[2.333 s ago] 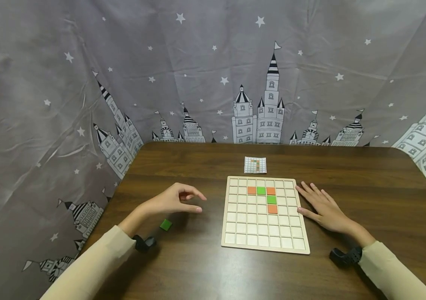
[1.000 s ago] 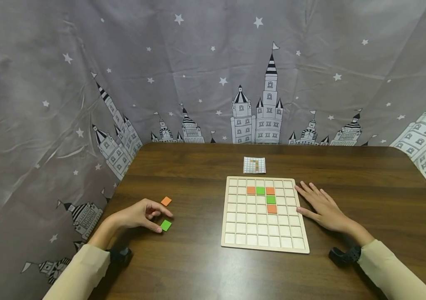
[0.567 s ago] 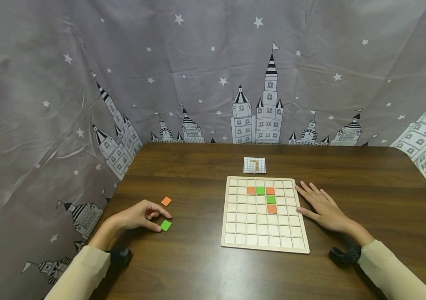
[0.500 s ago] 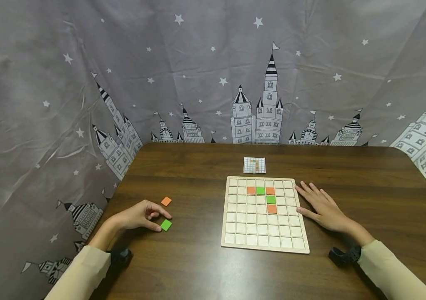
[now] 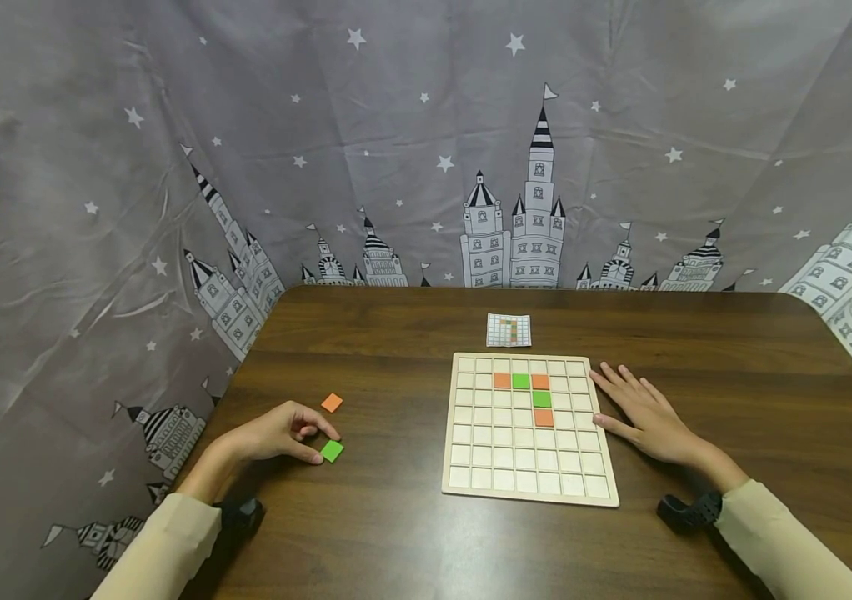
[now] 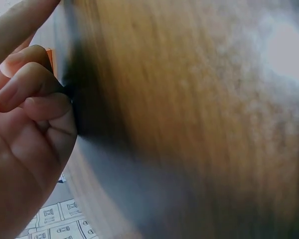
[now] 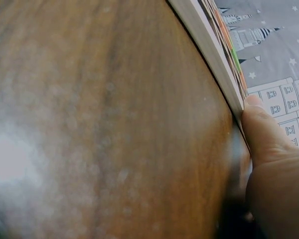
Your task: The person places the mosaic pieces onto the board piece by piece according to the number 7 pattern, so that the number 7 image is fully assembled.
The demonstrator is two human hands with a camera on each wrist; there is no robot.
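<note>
My left hand point(image 5: 276, 432) is low over the table at the left, pinching a small square green tile point(image 5: 332, 451) at opposite edges between thumb and index finger. The tile lies at table level. In the left wrist view the other fingers point(image 6: 32, 84) are curled towards the palm and the tile is out of sight. Just beyond this hand lies a loose orange tile point(image 5: 332, 402). My right hand point(image 5: 647, 423) rests flat with spread fingers, its fingertips and thumb against the right edge of the pale wooden grid board point(image 5: 493, 452). The right wrist view shows the thumb point(image 7: 256, 122) at that edge.
Several orange and green tiles sit in the board's cells, in a row with a column running down from its right end. Behind the board lies a small card point(image 5: 508, 330) printed with a coloured grid. A grey castle-print curtain point(image 5: 388, 100) hangs beyond the brown table point(image 5: 396, 533).
My left hand has moved left from near the board to the green tile, and its index finger has closed in on it. The orange tile came into view. My right hand stays put.
</note>
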